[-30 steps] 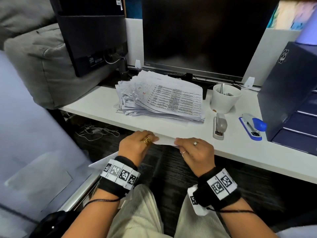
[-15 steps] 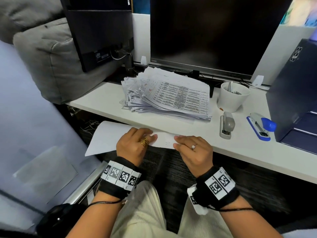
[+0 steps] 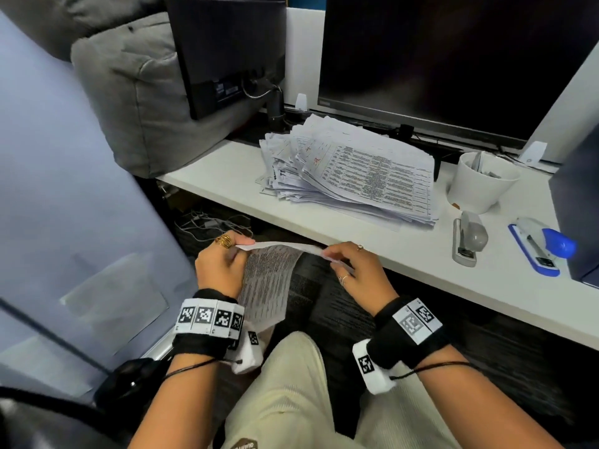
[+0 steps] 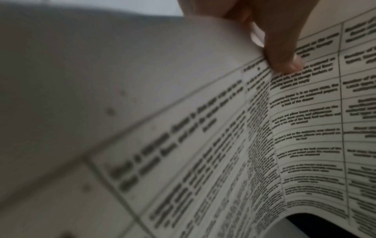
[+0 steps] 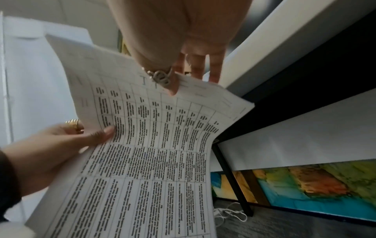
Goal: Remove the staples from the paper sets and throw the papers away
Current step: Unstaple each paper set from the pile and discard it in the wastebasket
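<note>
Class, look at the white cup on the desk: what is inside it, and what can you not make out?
In the head view, the white cup holds a few pale and grey items poking above its rim, too small to identify. Its wall hides whatever lies deeper inside.

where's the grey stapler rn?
Head view, right side: the grey stapler lies on the desk, between the white cup and the blue stapler.

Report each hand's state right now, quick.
Left hand: fingers pinch the left side of the printed paper set.
Right hand: fingers pinch the same set's right corner.
</note>
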The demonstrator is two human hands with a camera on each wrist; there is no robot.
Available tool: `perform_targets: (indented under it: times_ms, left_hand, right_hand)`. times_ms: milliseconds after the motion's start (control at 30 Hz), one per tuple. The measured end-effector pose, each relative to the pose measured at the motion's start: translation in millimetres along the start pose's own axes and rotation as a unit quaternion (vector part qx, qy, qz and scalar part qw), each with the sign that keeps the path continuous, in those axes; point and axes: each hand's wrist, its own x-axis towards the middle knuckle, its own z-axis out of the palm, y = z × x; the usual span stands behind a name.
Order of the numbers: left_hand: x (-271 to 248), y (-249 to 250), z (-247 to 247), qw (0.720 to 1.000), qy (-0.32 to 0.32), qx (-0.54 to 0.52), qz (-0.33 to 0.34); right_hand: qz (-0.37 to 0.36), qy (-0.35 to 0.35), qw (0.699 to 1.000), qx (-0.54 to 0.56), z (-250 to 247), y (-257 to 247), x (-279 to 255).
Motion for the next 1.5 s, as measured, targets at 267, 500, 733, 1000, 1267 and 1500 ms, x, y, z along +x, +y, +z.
perform_targets:
  times_ms: [267, 500, 733, 1000, 1267, 1500]
  left_hand:
    - [-14, -50, -6, 0.958, -0.129, 0.227, -0.121]
    - [-20, -100, 17, 0.945, -0.197, 0.195, -0.175]
    - [-19, -152, 49, 0.919, -0.165, 0.201, -0.298]
    - [-30, -197, 80, 0.899, -0.131, 0.148, -0.390]
    - [-50, -226, 67, 0.905, -0.138, 0.160, -0.368]
    - [-12, -179, 48, 0.964, -0.078, 0.181, -0.181]
  right_hand:
    - [-0.018, -0.167, 0.962, -0.213, 68, -11, 49]
    - [-0.032, -0.299, 0.910, -0.284, 138, 2, 110]
    - [-0.057, -0.351, 0.891, -0.281, 205, 30, 147]
    - [-0.075, -0.400, 0.855, -0.322, 252, 56, 166]
    - [-0.031, -0.473, 0.842, -0.257, 293, 97, 141]
    - [-0.072, -0.210, 0.959, -0.174, 223, 37, 123]
